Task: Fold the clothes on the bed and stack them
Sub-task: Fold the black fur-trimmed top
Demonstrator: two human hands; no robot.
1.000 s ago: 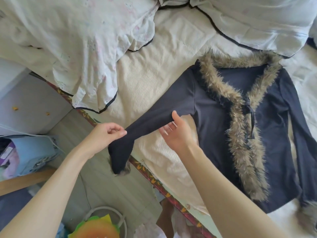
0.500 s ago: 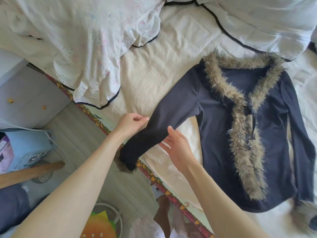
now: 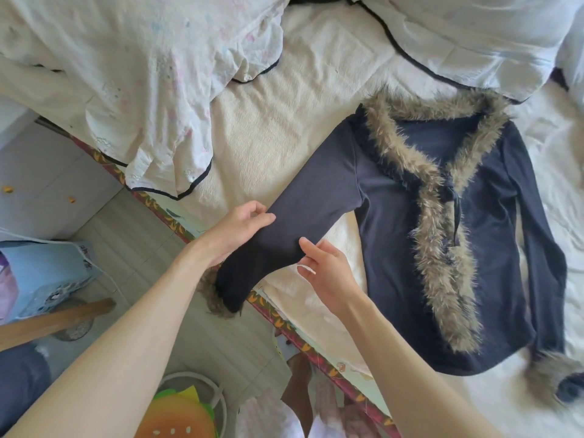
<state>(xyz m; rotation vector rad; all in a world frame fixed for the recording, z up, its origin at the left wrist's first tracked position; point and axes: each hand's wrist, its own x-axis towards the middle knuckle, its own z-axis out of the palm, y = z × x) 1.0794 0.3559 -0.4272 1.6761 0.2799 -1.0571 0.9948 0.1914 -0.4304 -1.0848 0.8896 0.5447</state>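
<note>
Both hands pinch sleeve (image 3: pixel 303 222) of fur-trimmed cardigan (image 3: pixel 407 241): left hand (image 3: pixel 235 230), right hand (image 3: pixel 328 268). Sleeve cuff overhangs bed (image 3: pixel 268 128) edge. Advice: fold sleeve flat across chest, smooth creases.

Bright, soft daylight, faint shadows; sharp centre, wide-angle bending toward the edges.

A pale wood-plank floor (image 3: pixel 132 248) lay beside the bed. On it stood a light-blue printed bag (image 3: pixel 47 276), a burger-shaped orange and green cushion (image 3: pixel 180 412) and a white drawer cabinet (image 3: pixel 41 191).
</note>
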